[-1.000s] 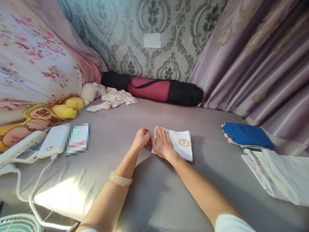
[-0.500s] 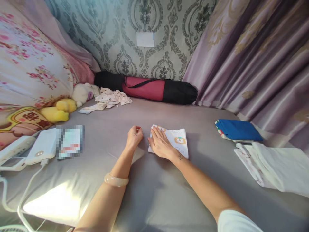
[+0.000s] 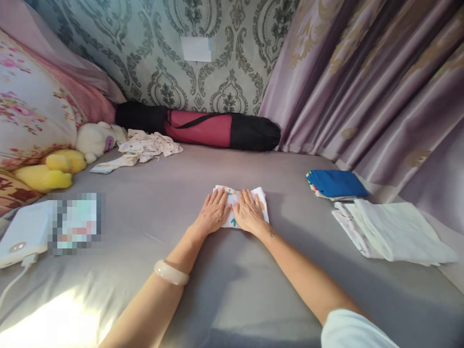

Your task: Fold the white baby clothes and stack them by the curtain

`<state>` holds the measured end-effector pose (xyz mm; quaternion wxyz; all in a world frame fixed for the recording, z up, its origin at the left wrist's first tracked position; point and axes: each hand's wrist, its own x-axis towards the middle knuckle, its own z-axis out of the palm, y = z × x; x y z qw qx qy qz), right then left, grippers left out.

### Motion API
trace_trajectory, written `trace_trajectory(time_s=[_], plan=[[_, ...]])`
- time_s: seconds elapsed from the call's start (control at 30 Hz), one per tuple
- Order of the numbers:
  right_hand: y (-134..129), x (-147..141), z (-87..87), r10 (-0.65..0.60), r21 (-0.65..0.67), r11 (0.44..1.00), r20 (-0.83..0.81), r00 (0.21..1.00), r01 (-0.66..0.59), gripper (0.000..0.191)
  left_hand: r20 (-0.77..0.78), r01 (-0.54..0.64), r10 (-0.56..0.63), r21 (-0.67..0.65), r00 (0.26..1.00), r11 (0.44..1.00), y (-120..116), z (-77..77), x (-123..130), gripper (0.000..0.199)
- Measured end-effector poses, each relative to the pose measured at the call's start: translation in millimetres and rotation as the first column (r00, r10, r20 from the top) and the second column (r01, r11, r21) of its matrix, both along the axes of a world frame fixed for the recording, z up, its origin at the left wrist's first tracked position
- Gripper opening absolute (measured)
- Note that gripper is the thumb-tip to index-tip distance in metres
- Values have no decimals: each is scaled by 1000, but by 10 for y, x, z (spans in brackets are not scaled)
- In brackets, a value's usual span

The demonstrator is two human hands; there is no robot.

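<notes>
A small folded white cloth with orange and green prints lies flat on the grey bed sheet. On its left part my left hand rests palm down, fingers stretched out. My right hand lies flat on the right part, fingers also extended. Neither hand grips the cloth; both press on its top. The middle of the cloth shows between the two thumbs, and its far corners stick out beyond my fingers. A pale bangle circles my left forearm.
Folded blue cloth and folded white cloths lie to the right. Crumpled printed clothing sits back left, near plush toys. A long black-and-red bag lies along the wall. At left are a white power bank and a blurred-out object.
My left hand has moved from beside the cloth onto it, its curled fingers now spread flat. The cloth's visible print differs and it looks smaller. The view has shifted right.
</notes>
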<state>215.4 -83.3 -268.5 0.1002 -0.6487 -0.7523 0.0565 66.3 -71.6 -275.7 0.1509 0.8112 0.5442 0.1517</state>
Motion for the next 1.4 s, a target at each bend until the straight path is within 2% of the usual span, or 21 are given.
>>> trace_trajectory(time_s=[0.07, 0.17, 0.3, 0.37, 0.53, 0.7, 0.77, 0.9, 1.07, 1.13, 1.2, 1.27, 1.33, 1.4], plan=[[20, 20, 16, 12, -77, 997, -16, 1000, -13, 58, -66, -3, -2, -67, 998, 998, -11, -6, 0, 57], [11, 82, 119, 19, -124, 992, -62, 998, -26, 59, -78, -13, 9, -53, 997, 998, -27, 44, -14, 55], [-91, 238, 194, -32, 100, 994, -47, 998, 36, 61, -34, -99, 100, 30, 994, 995, -44, 97, -19, 53], [-139, 314, 142, -36, 143, 989, -32, 999, 40, 62, -19, -146, 148, 74, 989, 986, -39, 84, -27, 51], [-162, 396, -71, -10, 2, 1000, -48, 999, 11, 64, -20, -212, 216, 120, 976, 970, -6, 23, -95, 46], [-143, 413, -104, -13, 9, 1000, -180, 984, 15, 61, -24, -305, 310, 128, 950, 944, 36, 44, -196, 46], [-156, 435, -63, -44, 4, 999, -269, 962, 47, 59, -20, -332, 336, 110, 942, 937, 53, 44, -231, 47], [-245, 508, 110, -213, -53, 976, -436, 874, 211, 55, -24, -341, 343, 43, 939, 939, 81, -8, -288, 46], [-430, 584, 334, -317, -138, 948, -443, 839, 286, 43, 213, -346, 352, -65, 911, 936, 126, -56, -322, 42], [-468, 598, 359, -347, -162, 938, -443, 827, 307, 37, 239, -368, 395, -151, 887, 917, 152, -38, -308, 39], [-461, 613, 347, -396, -193, 918, -478, 784, 346, 29, 226, -389, 435, -220, 872, 894, 179, -7, -283, 37], [-420, 634, 320, -456, -275, 890, -553, 697, 365, 22, 225, -413, 470, -255, 854, 874, 201, 29, -259, 35], [-372, 658, 304, -532, -441, 845, -639, 555, 303, 23, 224, -443, 505, -277, 833, 853, 210, 67, -246, 35], [-347, 679, 315, -618, -605, 777, -683, 390, 171, 28, 294, -391, 484, -323, 824, 862, 191, 107, -238, 34]])
